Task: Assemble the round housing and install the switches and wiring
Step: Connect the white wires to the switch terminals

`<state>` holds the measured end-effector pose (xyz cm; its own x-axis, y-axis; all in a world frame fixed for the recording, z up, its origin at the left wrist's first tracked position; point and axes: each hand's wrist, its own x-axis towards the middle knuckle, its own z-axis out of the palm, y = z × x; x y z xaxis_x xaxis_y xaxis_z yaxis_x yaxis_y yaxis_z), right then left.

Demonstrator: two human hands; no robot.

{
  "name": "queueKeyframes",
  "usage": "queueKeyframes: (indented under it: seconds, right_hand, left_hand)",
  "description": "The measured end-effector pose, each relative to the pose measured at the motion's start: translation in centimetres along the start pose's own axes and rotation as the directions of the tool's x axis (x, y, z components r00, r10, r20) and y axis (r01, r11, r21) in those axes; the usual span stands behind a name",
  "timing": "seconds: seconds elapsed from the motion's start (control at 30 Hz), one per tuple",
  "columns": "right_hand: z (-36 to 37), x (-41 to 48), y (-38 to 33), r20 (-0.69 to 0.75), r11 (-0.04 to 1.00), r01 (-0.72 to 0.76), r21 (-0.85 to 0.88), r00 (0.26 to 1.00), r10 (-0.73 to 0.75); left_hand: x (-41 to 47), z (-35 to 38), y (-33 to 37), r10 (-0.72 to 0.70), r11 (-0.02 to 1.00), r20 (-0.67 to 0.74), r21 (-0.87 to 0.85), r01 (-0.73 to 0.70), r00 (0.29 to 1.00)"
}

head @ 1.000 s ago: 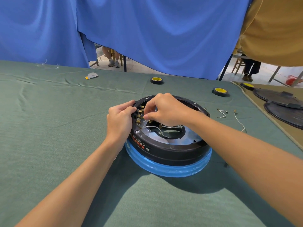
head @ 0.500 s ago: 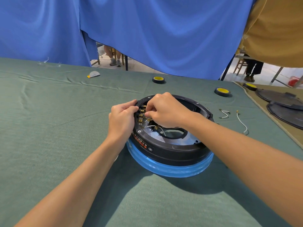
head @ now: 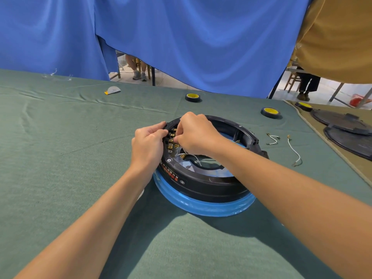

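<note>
A round black housing [head: 211, 184] on a blue ring base [head: 201, 206] sits mid-table on green cloth. A row of switches with brass terminals [head: 171, 142] lines its inner left wall, and white wires [head: 193, 157] lie inside. My left hand [head: 148, 143] grips the housing's left rim from outside. My right hand [head: 198, 133] reaches inside, fingertips pinched at the terminals, apparently on a wire connector; the fingers hide what they hold.
Two loose white wires [head: 273, 138] [head: 295, 151] lie right of the housing. Tape rolls [head: 192, 97] [head: 270, 112] stand behind it. Black round covers [head: 346, 129] rest at the far right. A small white-orange scrap [head: 112, 90] lies at back left. People's legs show beyond the blue curtain.
Both hands stay at the switch row; my right hand's fingers have shifted slightly along the terminals. The view has moved a little.
</note>
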<state>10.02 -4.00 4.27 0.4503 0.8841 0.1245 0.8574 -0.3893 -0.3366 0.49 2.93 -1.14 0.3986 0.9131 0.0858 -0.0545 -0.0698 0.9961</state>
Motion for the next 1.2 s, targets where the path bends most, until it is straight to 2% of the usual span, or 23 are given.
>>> queueKeyframes:
  seconds: [0.27,0.6,1.0,1.2]
  right_hand:
    - [-2.2,-0.2,1.6,0.139,0.983,0.086,0.164,0.984,-0.109]
    - [-1.3,0.0,1.7,0.049,0.973,0.206,0.102,0.976,-0.212]
    - [-0.7,0.1,0.8,0.047,0.987,0.139,0.08,0.989,-0.143]
    - [-1.8,-1.3,1.6,-0.03,0.961,0.263,0.085,0.965,-0.262]
  left_hand:
    - [-0.1,0.0,0.1,0.01,1.0,0.003,0.002,-0.01,1.0]
    - [-0.3,0.1,0.1,0.015,1.0,-0.008,-0.001,-0.015,1.0]
    - [-0.2,0.0,-0.3,0.016,1.0,-0.014,-0.019,-0.017,1.0]
    - [-0.4,0.0,-0.1,0.029,0.999,-0.019,-0.029,-0.029,0.999]
